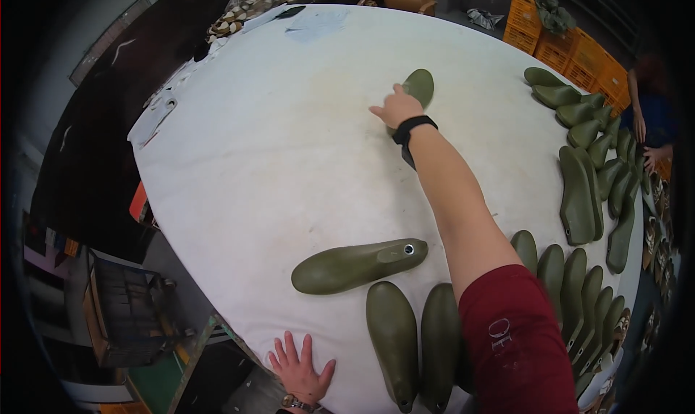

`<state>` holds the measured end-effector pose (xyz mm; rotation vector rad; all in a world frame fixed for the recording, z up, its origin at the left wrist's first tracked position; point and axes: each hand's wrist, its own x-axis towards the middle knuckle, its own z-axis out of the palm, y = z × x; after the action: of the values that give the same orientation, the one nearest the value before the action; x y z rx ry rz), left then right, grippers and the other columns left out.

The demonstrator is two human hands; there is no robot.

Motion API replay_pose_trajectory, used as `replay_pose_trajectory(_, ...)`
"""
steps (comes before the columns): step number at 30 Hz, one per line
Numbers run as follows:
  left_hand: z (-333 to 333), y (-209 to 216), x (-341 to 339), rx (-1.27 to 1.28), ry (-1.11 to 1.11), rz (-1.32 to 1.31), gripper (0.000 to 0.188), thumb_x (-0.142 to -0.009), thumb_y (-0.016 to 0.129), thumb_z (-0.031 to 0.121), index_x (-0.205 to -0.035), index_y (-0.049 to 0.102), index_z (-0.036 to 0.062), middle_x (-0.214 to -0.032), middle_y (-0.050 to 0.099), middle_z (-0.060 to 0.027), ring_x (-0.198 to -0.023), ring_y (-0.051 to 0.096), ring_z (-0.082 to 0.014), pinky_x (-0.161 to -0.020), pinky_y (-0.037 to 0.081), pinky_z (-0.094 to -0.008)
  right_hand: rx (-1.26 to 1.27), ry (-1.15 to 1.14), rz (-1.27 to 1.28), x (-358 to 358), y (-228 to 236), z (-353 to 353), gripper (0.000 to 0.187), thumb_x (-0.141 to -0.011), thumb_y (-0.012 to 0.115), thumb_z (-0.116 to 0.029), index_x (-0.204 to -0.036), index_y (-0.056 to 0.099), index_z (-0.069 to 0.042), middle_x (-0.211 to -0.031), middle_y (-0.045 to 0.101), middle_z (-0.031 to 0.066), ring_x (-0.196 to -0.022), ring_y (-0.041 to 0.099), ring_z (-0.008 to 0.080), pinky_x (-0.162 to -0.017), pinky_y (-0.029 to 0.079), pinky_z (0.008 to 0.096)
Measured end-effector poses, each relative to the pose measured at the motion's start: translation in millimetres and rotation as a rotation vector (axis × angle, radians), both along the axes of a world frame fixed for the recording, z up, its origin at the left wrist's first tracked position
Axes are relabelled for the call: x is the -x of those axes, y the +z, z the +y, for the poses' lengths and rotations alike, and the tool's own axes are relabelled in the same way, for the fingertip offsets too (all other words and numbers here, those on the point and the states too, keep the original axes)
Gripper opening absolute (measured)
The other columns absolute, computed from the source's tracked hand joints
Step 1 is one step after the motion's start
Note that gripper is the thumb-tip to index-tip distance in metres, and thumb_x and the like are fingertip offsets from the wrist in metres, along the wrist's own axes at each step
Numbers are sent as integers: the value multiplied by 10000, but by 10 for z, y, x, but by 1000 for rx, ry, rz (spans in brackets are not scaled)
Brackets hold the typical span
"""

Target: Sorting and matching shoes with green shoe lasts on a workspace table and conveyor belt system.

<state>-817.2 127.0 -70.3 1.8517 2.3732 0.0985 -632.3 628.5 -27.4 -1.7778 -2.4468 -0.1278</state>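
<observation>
**Right hand on an olive-green shoe last across a white-topped table**

The right hand [402, 108] reaches to an olive-green shoe last [420, 88] lying on the far part of the white table [289, 168]. The thumb stands away from the fingers and the hand covers the last's middle; whether it grips or merely touches the last cannot be told. A black wristband [415, 126] encircles this wrist. The maroon sleeve [517, 356] bears pale outlined lettering [500, 334], only partly legible along the upper arm. The left hand [300, 374], holding nothing, lies palm down with fingers spread at the near edge; its wrist carries a metal wristwatch [293, 402], its dial too small to read. Between the hands, a single last [347, 268] lies crosswise, a pale-ringed hole near its right end. Further lasts [577, 197] stand grouped at right.
</observation>
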Motion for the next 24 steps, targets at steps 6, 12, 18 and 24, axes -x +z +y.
replay_pose_trajectory(6,20,10,-64,-40,-31,-16,695,-680,635,464,-1255,452,121,-1381,261,-211,-1254,216,-454,-974,145,-613,-139,136,-16,-650,-226,-210,158,-726,551,-41,-850,647,-57,-1112,507,110,-744,610,309,-669,507,375)
replay_pose_trajectory(12,17,16,-50,-97,-38,-4,673,-709,622,453,-1268,439,126,-1380,269,-204,-1259,224,-432,-987,153,-595,232,747,44,-917,151,-1476,402,-693,563,-13,-1070,558,-152,-1264,438,12,-817,571,314,-803,480,374)
replay_pose_trajectory(18,-3,6,-55,-132,-30,1,662,-724,615,454,-1278,428,142,-1389,263,-184,-1266,220,-418,-1000,152,-582,611,754,465,-773,305,-2080,372,-787,543,-155,-1159,556,-153,-1398,204,225,-1134,437,358,-948,387,377)
replay_pose_trajectory(24,-23,-18,-48,-146,-21,-15,655,-730,614,444,-1282,423,147,-1390,263,-176,-1270,222,-406,-1008,149,-569,488,478,-160,-445,445,-2393,635,-643,648,-582,-1068,616,-111,-1087,428,188,-948,522,330,-789,475,388)
